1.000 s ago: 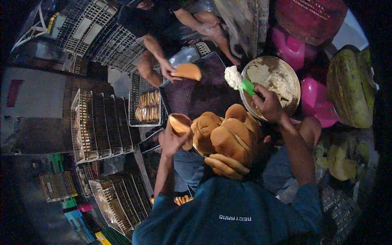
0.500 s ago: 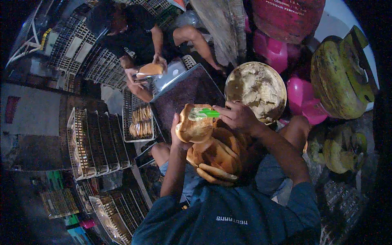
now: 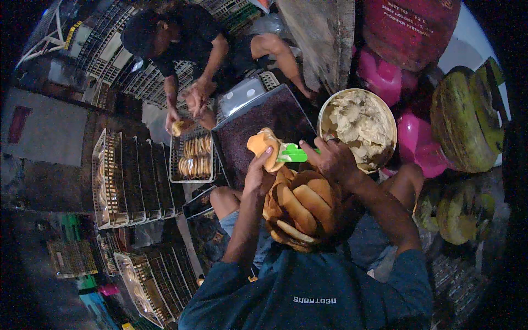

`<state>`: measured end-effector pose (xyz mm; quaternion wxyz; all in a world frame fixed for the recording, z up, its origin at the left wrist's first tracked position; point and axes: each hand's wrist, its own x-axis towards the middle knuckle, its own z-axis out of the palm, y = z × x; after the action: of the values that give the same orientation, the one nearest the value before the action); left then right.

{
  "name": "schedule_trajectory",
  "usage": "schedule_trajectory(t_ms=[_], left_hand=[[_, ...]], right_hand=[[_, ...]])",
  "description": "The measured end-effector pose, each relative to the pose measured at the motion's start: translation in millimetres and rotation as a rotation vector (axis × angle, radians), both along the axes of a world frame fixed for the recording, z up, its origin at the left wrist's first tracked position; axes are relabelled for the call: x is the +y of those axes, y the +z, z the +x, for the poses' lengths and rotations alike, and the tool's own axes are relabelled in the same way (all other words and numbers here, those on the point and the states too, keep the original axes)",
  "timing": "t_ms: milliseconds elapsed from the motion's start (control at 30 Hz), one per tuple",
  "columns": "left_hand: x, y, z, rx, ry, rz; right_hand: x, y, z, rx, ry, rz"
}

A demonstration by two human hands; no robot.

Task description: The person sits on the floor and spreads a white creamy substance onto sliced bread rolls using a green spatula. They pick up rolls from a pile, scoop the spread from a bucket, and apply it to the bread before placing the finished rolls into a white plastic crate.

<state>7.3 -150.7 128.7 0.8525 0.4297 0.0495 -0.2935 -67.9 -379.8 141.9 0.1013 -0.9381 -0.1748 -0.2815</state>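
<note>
My left hand grips a bread bun that looks partly folded, with pale cream along its right edge. Closed round a bright green spatula, my right hand keeps the blade against the bun's creamed side. Below both hands, a heap of golden-brown buns rests at my lap. Just beyond my right hand stands a round tub of thick cream. The bun is above the near edge of a square tray full of dark crumbs.
Across from me, a co-worker holds a small bun over a crate of wrapped buns. Stacked plastic crates line the left. Pink containers, a red cylinder and large greenish-yellow round objects stand on the right.
The bun in my left hand has tilted and now looks partly folded, and the spatula sits at its right edge. The co-worker's bun has moved down toward the crate.
</note>
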Motion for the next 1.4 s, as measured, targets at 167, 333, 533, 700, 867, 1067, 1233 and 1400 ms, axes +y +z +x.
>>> schedule_trajectory(t_ms=[167,333,533,700,867,1067,1233,1400], left_hand=[[18.9,-33.0,26.8,0.041,0.087,-0.143],[40.9,-62.9,85.1,0.025,0.134,-0.098],[88.8,-177.9,160.2,-0.809,-0.376,1.331],[-31.8,-124.1,134.1,-0.991,-1.129,1.861],[-27.5,-112.4,198.9,-0.655,-1.028,1.614],[-18.7,-79.2,145.1,-0.931,-0.575,1.213],[63.8,5.9,22.5,-0.782,-0.535,0.874],[81.4,38.4,-53.4,-0.764,-0.455,0.826]], right_hand=[[-11.0,16.6,-6.9,0.225,-0.025,0.028],[-60.2,1.2,-6.3,0.139,-0.117,0.186],[-75.0,-4.7,0.4,0.282,-0.112,0.349],[-98.4,-17.8,-13.8,0.343,-0.236,0.372],[-97.1,-8.8,-2.3,0.338,-0.190,0.433],[-110.0,-33.5,-2.4,0.363,-0.233,0.444],[-100.6,-24.0,-8.9,0.612,-0.482,0.437],[-92.0,-34.6,1.4,0.735,-0.466,0.508]])
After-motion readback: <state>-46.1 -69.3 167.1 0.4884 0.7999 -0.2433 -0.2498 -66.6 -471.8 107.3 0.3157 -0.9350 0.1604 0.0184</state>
